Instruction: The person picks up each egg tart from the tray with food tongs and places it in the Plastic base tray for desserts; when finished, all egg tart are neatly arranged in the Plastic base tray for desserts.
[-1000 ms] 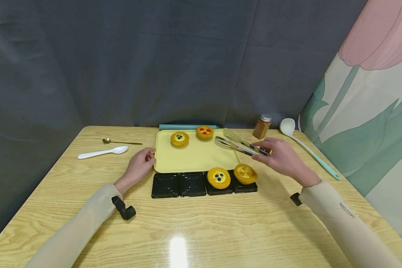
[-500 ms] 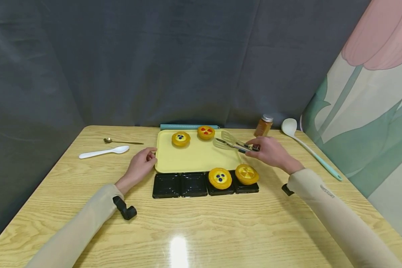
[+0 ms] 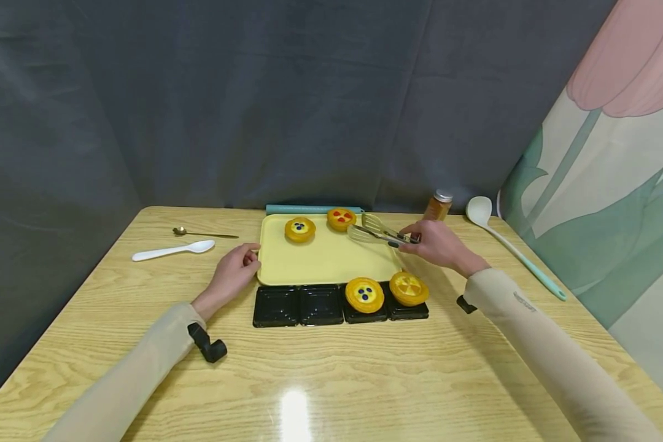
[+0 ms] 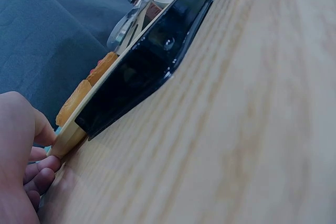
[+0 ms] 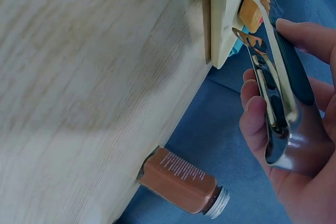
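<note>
My left hand [image 3: 234, 268] holds the left rim of a yellow tray [image 3: 309, 261]; in the left wrist view its fingers [image 4: 44, 174] pinch that edge. In my right hand [image 3: 439, 242] is a pair of metal serving tongs [image 3: 383, 232], with dark grips and parted ends over the tray's right back part. Just left of the tongs' ends sits a tart with red fruit [image 3: 341, 219]. A tart with blueberries [image 3: 299, 229] lies further left on the tray. Along the tray's front, a black four-part container [image 3: 275, 307] bears another blueberry tart [image 3: 364, 294] and a yellow-wedge tart [image 3: 409, 288] in its two right compartments.
Beyond the right hand stands a brown jar [image 3: 436, 207] with a silver lid. A long-handled ladle [image 3: 508, 245] lies at the right edge. On the left are a white spoon [image 3: 174, 250] and a small metal spoon [image 3: 204, 233]. A teal roll [image 3: 312, 209] lies behind the tray.
My right hand has moved left and slightly forward with the tongs, bringing their ends close to the red-fruit tart. The left hand keeps its place at the tray.
</note>
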A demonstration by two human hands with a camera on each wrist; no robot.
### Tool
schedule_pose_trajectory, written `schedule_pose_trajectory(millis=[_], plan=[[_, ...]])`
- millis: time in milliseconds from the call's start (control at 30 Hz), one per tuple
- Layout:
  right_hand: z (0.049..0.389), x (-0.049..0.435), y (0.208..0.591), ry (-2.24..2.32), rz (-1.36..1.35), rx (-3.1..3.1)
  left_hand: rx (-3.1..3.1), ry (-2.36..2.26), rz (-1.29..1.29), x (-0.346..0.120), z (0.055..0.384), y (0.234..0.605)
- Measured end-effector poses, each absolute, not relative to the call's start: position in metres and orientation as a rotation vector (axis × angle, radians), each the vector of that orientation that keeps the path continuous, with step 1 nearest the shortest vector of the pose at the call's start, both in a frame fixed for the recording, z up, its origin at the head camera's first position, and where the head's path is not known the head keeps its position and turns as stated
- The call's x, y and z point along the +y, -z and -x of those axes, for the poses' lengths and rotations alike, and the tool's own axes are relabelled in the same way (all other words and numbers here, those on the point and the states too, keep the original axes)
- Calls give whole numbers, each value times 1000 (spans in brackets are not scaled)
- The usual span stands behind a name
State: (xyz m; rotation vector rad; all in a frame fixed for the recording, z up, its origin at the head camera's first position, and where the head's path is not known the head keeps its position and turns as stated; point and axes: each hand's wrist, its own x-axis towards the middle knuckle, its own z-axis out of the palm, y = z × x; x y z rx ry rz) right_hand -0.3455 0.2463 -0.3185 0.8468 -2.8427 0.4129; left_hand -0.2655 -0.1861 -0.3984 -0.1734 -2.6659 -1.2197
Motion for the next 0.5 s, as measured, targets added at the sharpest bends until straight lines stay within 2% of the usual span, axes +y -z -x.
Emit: schedule_pose_trajectory(millis=[500], plan=[[360, 234, 318, -500, -847, -2882, -2653, 1195, 181, -185, 267, 400]])
